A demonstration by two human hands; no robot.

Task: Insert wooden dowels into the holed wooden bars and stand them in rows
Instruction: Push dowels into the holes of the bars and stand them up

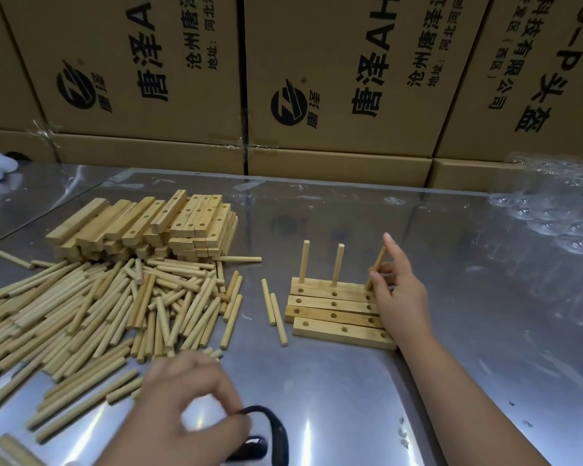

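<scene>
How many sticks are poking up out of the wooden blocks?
3. The left dowel and middle dowel stand upright in the farthest bar. The third dowel leans at that bar's right end, pinched by the right hand. None seem hidden.

Likely warehouse: stacked printed cartons (334, 79), steel worktable (350, 381).

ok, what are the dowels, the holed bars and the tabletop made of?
The dowels: pale bare wood by the look, matte, no sheen. The holed bars: also wood, slightly yellower, grain lines along the faces, no visible varnish. The tabletop: probably stainless steel or similar sheet metal, glossy, with glare spots and a blurred reflection of the boxes.
</scene>
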